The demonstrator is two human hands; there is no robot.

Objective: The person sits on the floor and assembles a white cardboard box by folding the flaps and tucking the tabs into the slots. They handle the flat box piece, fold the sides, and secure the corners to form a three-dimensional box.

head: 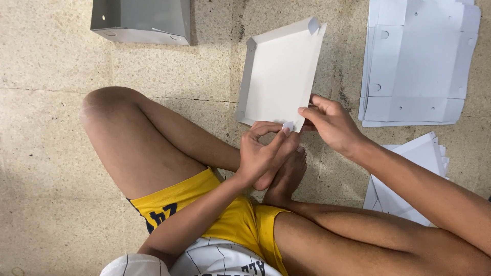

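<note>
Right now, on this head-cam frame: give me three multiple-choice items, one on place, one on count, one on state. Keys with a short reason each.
1. Where does the grey folded box sit?
A. top left of the floor
B. on the person's knee
C. under the flat stack

2. How many corners of the white tray already have walls raised?
A. none
B. at least three
C. exactly one

3. What are the left hand and right hand doing?
A. both resting on the floor
B. both pinching the tray's near corner
C. only the right hand touches it

Answers: 1 A, it lies at the upper left edge. 2 B, the two far corners and the left one show folded walls. 3 B, fingers of both meet at the near corner tab.
</note>
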